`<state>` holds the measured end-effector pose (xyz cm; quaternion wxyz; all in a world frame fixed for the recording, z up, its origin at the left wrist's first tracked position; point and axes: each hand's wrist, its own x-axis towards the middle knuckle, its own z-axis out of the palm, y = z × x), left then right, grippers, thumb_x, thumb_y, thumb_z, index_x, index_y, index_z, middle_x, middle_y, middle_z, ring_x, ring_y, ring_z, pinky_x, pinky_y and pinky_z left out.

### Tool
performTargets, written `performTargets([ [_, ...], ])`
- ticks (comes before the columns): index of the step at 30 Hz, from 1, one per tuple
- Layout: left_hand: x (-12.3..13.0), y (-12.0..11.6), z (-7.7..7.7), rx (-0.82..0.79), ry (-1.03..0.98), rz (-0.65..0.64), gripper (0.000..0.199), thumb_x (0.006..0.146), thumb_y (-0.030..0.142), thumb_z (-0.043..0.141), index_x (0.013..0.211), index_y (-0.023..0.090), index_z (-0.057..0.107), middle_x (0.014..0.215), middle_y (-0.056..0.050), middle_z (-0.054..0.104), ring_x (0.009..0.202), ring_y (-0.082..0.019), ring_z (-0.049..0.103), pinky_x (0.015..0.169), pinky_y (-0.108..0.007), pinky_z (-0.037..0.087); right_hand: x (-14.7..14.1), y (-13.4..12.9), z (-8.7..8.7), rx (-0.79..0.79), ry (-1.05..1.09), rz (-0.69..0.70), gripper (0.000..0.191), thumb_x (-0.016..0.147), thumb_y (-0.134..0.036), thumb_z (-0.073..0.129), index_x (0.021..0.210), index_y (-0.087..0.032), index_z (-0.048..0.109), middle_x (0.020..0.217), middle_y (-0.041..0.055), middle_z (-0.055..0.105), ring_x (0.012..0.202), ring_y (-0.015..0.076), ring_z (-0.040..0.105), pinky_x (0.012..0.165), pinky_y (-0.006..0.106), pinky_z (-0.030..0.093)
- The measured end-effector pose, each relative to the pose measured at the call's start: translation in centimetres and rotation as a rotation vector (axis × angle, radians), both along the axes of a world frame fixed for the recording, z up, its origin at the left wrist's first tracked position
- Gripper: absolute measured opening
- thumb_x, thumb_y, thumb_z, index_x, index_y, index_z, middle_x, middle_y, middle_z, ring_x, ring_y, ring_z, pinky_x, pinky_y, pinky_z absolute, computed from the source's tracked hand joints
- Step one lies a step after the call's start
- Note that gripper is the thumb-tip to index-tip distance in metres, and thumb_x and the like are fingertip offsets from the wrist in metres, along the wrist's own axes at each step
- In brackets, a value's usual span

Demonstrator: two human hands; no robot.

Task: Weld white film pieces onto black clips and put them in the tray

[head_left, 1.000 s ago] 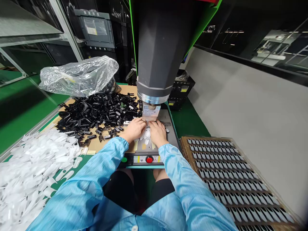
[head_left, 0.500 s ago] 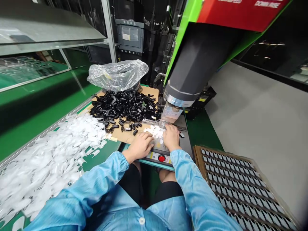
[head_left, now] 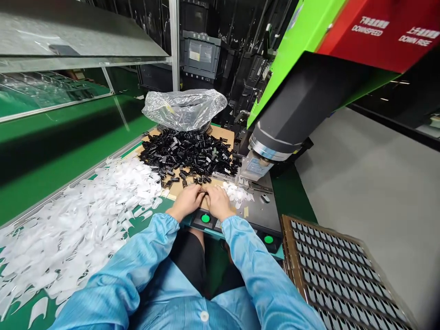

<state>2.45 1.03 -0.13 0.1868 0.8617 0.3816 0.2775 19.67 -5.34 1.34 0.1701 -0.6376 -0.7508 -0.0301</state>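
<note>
Black part [head_left: 205,193], small and mostly hidden, sat between the fingertips, right of loose white pieces [head_left: 80,224]. The left hand [head_left: 186,200] pinched it, fingers together; the right hand [head_left: 219,202] pinched opposite, left of the machine head [head_left: 280,133]. Light, even pressure from both sides seemed best.

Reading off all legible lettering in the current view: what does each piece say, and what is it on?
"DOWNSPEED", on the red machine panel
"DOWN RISE", farther right on the same panel
"科技", on the grey plastic crate's rim; characters before it unclear
"科技(二)", on the dark crate rim just below; its first characters unclear too
Too blurred or small: the panel's Chinese characters, the crate's white paper label, the pale sticker under the press head
</note>
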Motion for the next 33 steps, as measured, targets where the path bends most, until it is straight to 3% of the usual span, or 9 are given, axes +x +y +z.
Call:
performTargets([
  [6, -2.4, 1.8, 0.8, 0.226, 0.060, 0.187, 0.019, 0.101, 0.032, 0.061, 0.115, 0.024, 0.069, 0.115, -0.015, 0.073, 0.113, -0.037, 0.059, 0.094, -0.052, 0.046, 0.0, -0.6, -0.6, 0.033, -0.058, -0.063, 0.020, 0.105, -0.025, 0.054, 0.119, -0.021, 0.068, 0.112, 0.0111, 0.072, 0.109, 0.0308, 0.056, 0.098, 0.046, 0.043],
  [9, -2.9, 2.3, 0.4, 0.251, 0.153, 0.134, 0.020, 0.099, 0.028, 0.062, 0.116, 0.025, 0.070, 0.109, -0.015, 0.074, 0.111, -0.039, 0.060, 0.091, -0.054, 0.046, 0.0, -0.9, -1.0, 0.039, -0.040, -0.048, 0.030, 0.104, -0.022, 0.056, 0.132, -0.022, 0.065, 0.120, 0.0108, 0.071, 0.110, 0.0300, 0.056, 0.096, 0.044, 0.043],
  [12, -2.8, 2.2, 0.0, 0.237, 0.212, 0.080, 0.021, 0.096, 0.018, 0.059, 0.112, 0.025, 0.071, 0.108, -0.014, 0.073, 0.107, -0.037, 0.063, 0.089, -0.052, 0.049, -0.1, -1.3, -1.0, 0.037, -0.036, -0.033, 0.030, 0.104, -0.019, 0.053, 0.131, -0.023, 0.067, 0.117, 0.0097, 0.072, 0.108, 0.0292, 0.057, 0.095, 0.043, 0.043],
  [17, -2.3, 1.9, -0.3, 0.088, 0.106, -0.136, 0.032, 0.088, 0.004, 0.053, 0.108, 0.024, 0.068, 0.109, -0.011, 0.070, 0.107, -0.029, 0.068, 0.093, -0.043, 0.057, 0.4, -2.7, -0.4, 0.078, 0.048, -0.049, 0.030, 0.103, -0.022, 0.055, 0.130, -0.023, 0.068, 0.117, 0.0096, 0.072, 0.111, 0.0290, 0.059, 0.098, 0.043, 0.044],
  [22, -2.1, 1.2, -0.4, -0.014, -0.035, -0.338, 0.035, 0.094, 0.008, 0.049, 0.117, 0.024, 0.067, 0.133, -0.011, 0.068, 0.128, -0.026, 0.065, 0.110, -0.044, 0.056, 5.2, -4.2, -0.3, 0.196, 0.163, -0.265, 0.033, 0.104, -0.024, 0.050, 0.132, -0.022, 0.068, 0.122, 0.0109, 0.071, 0.113, 0.0282, 0.059, 0.101, 0.041, 0.044],
  [24, -1.8, 0.7, -0.3, -0.013, -0.045, -0.316, 0.027, 0.097, 0.016, 0.054, 0.120, 0.024, 0.067, 0.141, -0.012, 0.063, 0.133, -0.027, 0.063, 0.114, -0.047, 0.054, 8.1, -4.4, -0.4, 0.255, 0.166, -0.402, 0.033, 0.104, -0.024, 0.049, 0.129, -0.021, 0.070, 0.122, 0.0119, 0.070, 0.112, 0.0288, 0.059, 0.101, 0.042, 0.043],
  [27, -0.8, 0.0, -0.4, 0.018, -0.035, -0.226, 0.022, 0.097, 0.035, 0.066, 0.116, 0.022, 0.066, 0.138, -0.014, 0.062, 0.127, -0.029, 0.065, 0.111, -0.048, 0.056, 11.9, -4.0, -0.7, 0.333, 0.151, -0.559, 0.033, 0.103, -0.026, 0.049, 0.127, -0.022, 0.071, 0.119, 0.0126, 0.070, 0.109, 0.0294, 0.057, 0.098, 0.042, 0.043],
  [33, 0.3, -1.1, -1.0, 0.113, 0.076, -0.088, 0.014, 0.103, 0.031, 0.058, 0.112, 0.025, 0.067, 0.118, -0.012, 0.068, 0.110, -0.029, 0.069, 0.098, -0.045, 0.058, 14.5, -2.5, -0.8, 0.297, 0.071, -0.566, 0.027, 0.104, -0.029, 0.055, 0.121, -0.025, 0.075, 0.112, 0.0123, 0.068, 0.104, 0.0293, 0.054, 0.092, 0.040, 0.041],
])
